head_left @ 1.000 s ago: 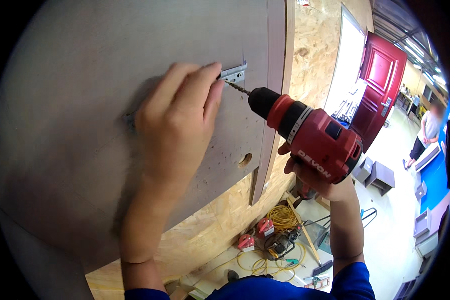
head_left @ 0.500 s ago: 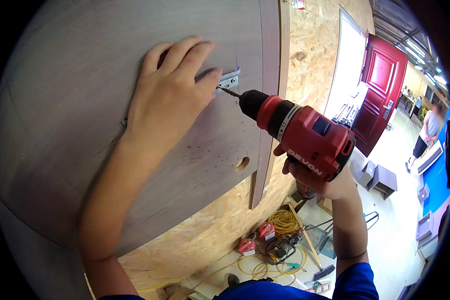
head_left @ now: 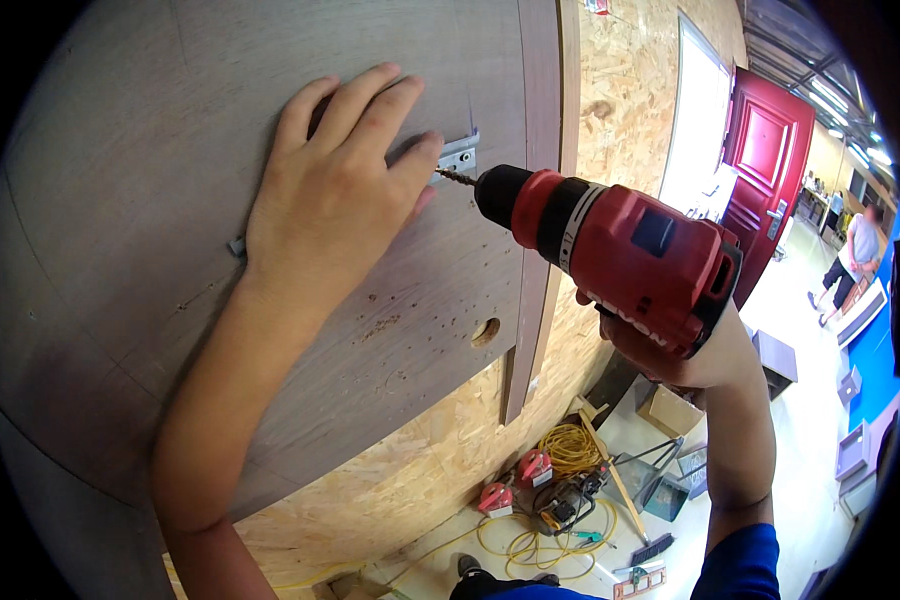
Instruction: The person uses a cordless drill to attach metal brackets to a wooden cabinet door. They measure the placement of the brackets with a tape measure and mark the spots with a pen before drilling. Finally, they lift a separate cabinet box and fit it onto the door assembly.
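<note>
Metal rail [head_left: 462, 157] lies on the grey board [head_left: 440, 300], mostly under the left hand [head_left: 335, 190]; whether its fingers [head_left: 422, 155] grip, I cannot tell. With the right hand [head_left: 692, 370] wrapped round the red drill [head_left: 625, 250], best keep the bit [head_left: 458, 177] square and clear of them.

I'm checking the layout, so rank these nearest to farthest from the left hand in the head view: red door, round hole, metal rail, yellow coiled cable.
1. Metal rail, by the left hand, on its right
2. Round hole, lower right, in the grey panel
3. Yellow coiled cable, farther down, on the floor
4. Red door, far right, in the background
</note>
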`<state>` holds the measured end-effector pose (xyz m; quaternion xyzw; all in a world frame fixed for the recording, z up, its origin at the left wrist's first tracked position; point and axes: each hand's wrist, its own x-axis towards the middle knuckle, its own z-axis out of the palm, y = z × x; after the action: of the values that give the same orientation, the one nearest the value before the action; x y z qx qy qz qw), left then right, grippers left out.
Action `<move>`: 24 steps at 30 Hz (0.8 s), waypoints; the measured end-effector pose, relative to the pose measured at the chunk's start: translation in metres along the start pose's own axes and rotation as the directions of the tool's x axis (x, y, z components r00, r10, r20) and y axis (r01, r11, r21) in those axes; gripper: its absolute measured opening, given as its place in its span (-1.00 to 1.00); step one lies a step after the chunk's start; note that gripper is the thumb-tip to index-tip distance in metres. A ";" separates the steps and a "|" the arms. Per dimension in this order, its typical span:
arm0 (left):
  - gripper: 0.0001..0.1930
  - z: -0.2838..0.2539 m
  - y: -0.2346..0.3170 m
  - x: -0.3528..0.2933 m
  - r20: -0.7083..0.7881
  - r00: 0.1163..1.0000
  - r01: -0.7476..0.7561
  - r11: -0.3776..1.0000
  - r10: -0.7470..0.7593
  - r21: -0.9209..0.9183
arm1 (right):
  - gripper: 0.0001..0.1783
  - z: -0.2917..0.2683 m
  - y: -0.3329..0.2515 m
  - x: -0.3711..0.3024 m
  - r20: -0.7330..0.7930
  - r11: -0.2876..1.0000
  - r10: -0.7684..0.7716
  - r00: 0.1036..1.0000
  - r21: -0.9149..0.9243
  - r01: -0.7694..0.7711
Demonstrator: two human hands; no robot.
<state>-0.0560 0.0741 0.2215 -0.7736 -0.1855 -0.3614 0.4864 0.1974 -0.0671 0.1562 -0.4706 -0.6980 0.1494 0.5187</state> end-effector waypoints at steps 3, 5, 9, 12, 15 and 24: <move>-0.76 0.003 -0.003 -0.001 -0.026 0.999 -0.027 1.000 0.027 -0.016 | -0.36 0.002 0.007 0.002 0.001 0.999 -0.021 1.000 0.039 0.021; -0.81 0.005 -0.001 0.003 0.006 0.999 -0.037 0.999 0.037 -0.001 | -0.39 0.003 0.011 0.002 -0.003 0.999 -0.043 0.999 0.033 0.043; -0.86 0.007 0.004 0.006 0.029 0.999 -0.043 0.999 0.043 0.009 | -0.46 0.003 0.008 0.002 0.019 0.998 -0.046 0.999 -0.040 0.047; -0.93 0.008 0.005 0.009 0.016 0.999 -0.039 0.999 0.039 0.002 | -0.47 0.000 0.015 0.001 0.014 0.996 -0.074 0.997 -0.049 0.075; -0.97 0.005 0.005 0.012 0.001 1.000 -0.025 0.999 0.025 -0.035 | -0.44 0.003 0.012 0.003 0.020 0.998 -0.069 0.997 -0.005 0.070; -0.96 0.003 0.006 0.013 0.020 1.000 -0.011 0.996 0.013 -0.090 | -0.38 0.003 0.007 0.003 -0.003 0.938 -0.330 0.944 -0.117 0.327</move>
<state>-0.0426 0.0729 0.2266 -0.7995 -0.1694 -0.3585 0.4511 0.1980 -0.0604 0.1518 -0.3782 -0.7683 0.0150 0.5163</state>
